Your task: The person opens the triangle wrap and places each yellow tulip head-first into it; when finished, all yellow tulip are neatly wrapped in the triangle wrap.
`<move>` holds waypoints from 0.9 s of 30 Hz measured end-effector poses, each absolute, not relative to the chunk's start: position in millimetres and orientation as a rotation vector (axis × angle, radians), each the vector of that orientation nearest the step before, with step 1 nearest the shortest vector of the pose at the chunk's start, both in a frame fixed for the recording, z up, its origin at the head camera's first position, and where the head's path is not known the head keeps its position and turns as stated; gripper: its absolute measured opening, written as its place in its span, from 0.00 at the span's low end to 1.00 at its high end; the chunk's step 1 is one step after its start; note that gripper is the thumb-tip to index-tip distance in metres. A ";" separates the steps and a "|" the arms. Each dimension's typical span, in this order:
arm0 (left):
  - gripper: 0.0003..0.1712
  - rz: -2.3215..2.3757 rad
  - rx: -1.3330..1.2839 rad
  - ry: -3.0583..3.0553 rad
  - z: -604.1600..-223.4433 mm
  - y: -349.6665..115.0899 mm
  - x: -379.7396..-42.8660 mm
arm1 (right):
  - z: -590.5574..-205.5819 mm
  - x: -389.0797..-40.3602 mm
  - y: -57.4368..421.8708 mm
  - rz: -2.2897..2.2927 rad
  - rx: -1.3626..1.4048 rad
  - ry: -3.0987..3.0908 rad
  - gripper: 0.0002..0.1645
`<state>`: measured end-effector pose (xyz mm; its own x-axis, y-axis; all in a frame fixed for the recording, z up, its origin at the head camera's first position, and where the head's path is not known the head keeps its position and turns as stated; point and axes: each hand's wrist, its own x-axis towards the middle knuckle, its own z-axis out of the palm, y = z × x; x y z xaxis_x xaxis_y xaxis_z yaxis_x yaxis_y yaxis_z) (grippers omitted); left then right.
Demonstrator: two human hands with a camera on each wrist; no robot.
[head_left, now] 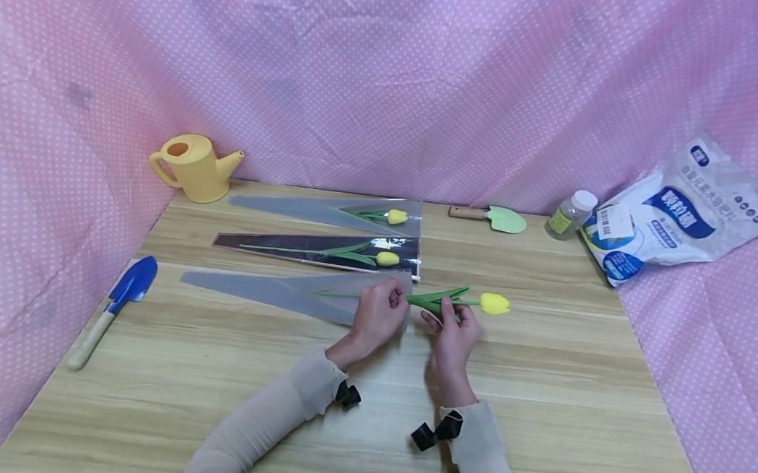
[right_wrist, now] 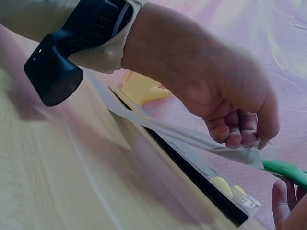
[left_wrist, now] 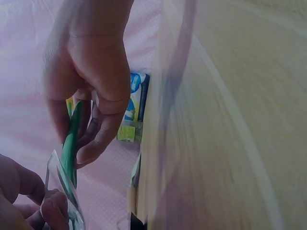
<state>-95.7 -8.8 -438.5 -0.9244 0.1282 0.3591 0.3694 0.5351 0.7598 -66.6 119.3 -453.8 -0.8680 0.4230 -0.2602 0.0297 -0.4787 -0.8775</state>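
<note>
A yellow tulip [head_left: 495, 304] with green leaves lies level across both hands, its stem running into a translucent tapered flower sleeve [head_left: 252, 289]. My left hand [head_left: 377, 314] pinches the sleeve's wide mouth, as the left wrist view shows with the clear film [left_wrist: 67, 179] between the fingers. Just right of the mouth, my right hand [head_left: 456, 339] grips the tulip by its green leaves [right_wrist: 287, 171]; the bloom sticks out beyond it. Further back lie a dark sleeve [head_left: 287, 247] and another translucent sleeve [head_left: 283, 207], each with a yellow tulip inside.
At the back left stands a yellow watering can [head_left: 202, 171]. A blue trowel [head_left: 130, 283] lies by the left edge, a green trowel [head_left: 505, 220] at the back. Towards the back right are a white-capped bottle [head_left: 569, 215] and a fertilizer bag [head_left: 680, 211].
</note>
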 end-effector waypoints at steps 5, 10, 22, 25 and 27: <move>0.05 -1.322 -0.429 -2.500 -437.7 -8.3 -95.0 | -453.2 -64.8 116.4 2.374 -0.630 -1.521 0.11; 0.04 -1.314 -0.424 -2.501 -435.0 -7.3 -93.4 | -452.7 -63.3 112.9 2.348 -0.605 -1.617 0.14; 0.04 -1.330 -0.426 -2.487 -435.2 -8.0 -94.4 | -454.5 -65.8 115.9 2.474 -0.721 -1.535 0.15; 0.04 -1.322 -0.426 -2.483 -435.5 -8.1 -94.8 | -454.1 -65.5 116.0 2.485 -0.740 -1.506 0.15; 0.04 -1.327 -0.433 -2.480 -435.4 -8.1 -94.8 | -453.6 -65.3 115.2 2.489 -0.747 -1.502 0.15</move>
<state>-94.8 -8.1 -435.4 -0.9113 0.1233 0.3929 0.3953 0.5295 0.7506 -65.3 115.2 -453.6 -0.8669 0.3634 -0.3411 0.1323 -0.4919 -0.8605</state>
